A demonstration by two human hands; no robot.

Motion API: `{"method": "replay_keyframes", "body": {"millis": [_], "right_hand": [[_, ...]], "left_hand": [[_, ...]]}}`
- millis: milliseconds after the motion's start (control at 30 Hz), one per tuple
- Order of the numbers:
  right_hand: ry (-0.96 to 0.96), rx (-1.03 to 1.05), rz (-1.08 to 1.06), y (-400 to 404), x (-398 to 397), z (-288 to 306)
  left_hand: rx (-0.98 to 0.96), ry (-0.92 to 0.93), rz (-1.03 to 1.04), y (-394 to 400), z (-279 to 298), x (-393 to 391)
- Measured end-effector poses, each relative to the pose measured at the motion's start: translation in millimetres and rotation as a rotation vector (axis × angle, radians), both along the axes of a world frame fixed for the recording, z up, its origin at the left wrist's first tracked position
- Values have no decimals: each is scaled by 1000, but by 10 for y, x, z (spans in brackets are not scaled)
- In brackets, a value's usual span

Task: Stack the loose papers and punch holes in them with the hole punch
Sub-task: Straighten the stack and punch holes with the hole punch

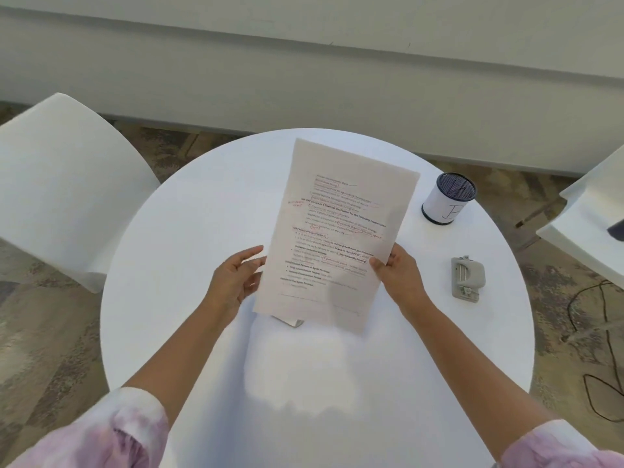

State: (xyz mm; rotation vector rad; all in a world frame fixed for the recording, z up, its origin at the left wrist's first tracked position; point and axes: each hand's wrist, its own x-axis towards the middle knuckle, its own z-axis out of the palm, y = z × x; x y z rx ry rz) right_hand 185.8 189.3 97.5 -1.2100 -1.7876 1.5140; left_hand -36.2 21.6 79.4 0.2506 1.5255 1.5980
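Observation:
A stack of printed papers (pixel 337 228) with red pen marks is held upright above the round white table (pixel 189 231), slightly tilted. My right hand (pixel 400 273) grips the stack's right edge, thumb on the front. My left hand (pixel 236 278) is at the left edge with fingers spread, touching or just beside the paper. A grey hole punch (pixel 467 278) lies on the table to the right of my right hand, apart from it. A small corner of something grey (pixel 292 321) pokes out below the stack's bottom edge.
A white pen cup with a dark mesh rim (pixel 449 199) stands at the table's back right. White chairs stand at the left (pixel 57 184) and right (pixel 594 214). Dark cables (pixel 604 332) trail on the floor at the right.

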Motion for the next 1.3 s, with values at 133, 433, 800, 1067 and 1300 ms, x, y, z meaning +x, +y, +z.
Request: {"method": "replay_keyframes", "body": {"millis": [133,433,800,1067,1300], "right_hand": [[1,39,-1,8,-13,14],[102,94,-30,-31,-129,92],[-25,258,49,-47,-156,117],[9,241,64,-80,-160,143],[2,301,35,-63,-168,170]], "left_hand": [[-63,276,-131,158,194,-6],[-24,558,71,339,304,77],[-119,703,142,306,287,85],[-73,717,156,296,290,148],[-12,613,174,305,311,124]]}}
